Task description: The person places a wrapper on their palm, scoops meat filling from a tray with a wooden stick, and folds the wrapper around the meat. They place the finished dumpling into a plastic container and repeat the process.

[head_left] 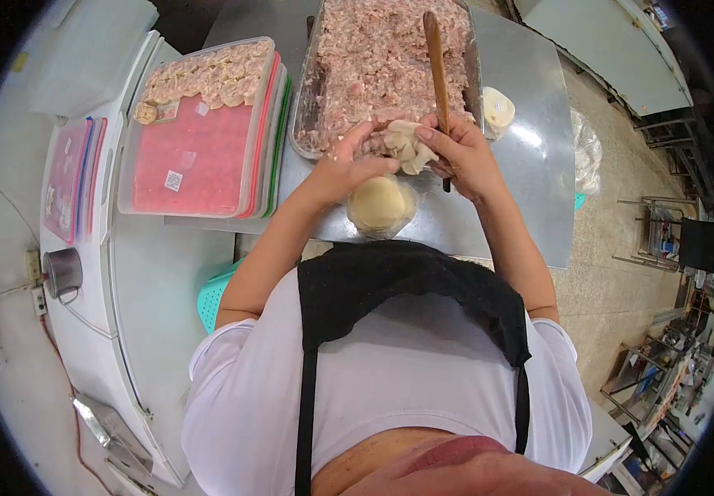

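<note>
The left hand (347,165) and the right hand (463,153) are pinching a dumpling (406,147) between their fingertips, just in front of the meat tray (307,93). The right hand is also gripping a stick (434,58). The pleats are looking almost closed. Finished dumplings are filling only the far end of the box (200,157), while much meat and a stack of wrappers (377,205) are waiting, so I judge most of the work is remaining.

Found bare steel table (530,165) open right of the right hand (464,157), bar a small wrapper pile (497,109), but was blocked ahead by the meat tray (303,107) and the wooden stick (437,66) over it, bodyward by the wrapper stack (377,205), left of the left hand (344,165) by the plastic box (200,157), between both by the dumpling (406,147).
</note>
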`<move>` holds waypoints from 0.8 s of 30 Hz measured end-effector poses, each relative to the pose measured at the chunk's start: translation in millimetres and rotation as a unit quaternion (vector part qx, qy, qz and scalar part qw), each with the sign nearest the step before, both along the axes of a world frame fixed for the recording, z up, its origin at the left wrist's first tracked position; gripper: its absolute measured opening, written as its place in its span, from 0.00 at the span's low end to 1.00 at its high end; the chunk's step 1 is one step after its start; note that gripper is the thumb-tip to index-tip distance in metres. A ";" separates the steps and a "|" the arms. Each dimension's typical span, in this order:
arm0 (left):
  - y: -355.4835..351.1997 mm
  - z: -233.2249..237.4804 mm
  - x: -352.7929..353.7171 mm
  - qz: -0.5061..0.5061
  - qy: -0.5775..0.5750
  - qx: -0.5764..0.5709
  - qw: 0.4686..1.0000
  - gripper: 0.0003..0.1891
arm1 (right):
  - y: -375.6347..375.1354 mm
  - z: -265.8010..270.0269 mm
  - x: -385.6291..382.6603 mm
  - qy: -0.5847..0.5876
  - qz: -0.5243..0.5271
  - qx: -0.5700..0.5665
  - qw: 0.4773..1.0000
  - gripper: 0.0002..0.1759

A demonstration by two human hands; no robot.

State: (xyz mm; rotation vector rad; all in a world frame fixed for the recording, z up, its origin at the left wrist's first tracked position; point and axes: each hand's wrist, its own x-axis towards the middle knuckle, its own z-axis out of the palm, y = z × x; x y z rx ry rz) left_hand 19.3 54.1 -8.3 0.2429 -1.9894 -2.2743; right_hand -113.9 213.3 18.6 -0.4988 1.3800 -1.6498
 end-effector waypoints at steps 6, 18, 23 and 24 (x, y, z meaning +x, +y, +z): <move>20.1 13.1 0.4 0.006 0.016 -0.111 0.994 0.31 | 13.8 9.9 -1.5 -0.126 0.019 -0.093 0.987 0.06; 63.3 8.9 -9.2 0.096 0.001 -0.306 0.947 0.26 | 33.9 9.0 -8.9 -0.181 0.039 -0.113 0.976 0.06; 54.1 -9.9 -11.3 0.098 0.006 -0.179 0.979 0.23 | 43.5 12.5 -23.8 -0.171 0.062 -0.109 0.977 0.07; 52.0 -16.4 -9.8 0.108 -0.020 -0.056 0.992 0.22 | 46.9 13.2 -29.9 -0.165 0.036 -0.111 0.979 0.06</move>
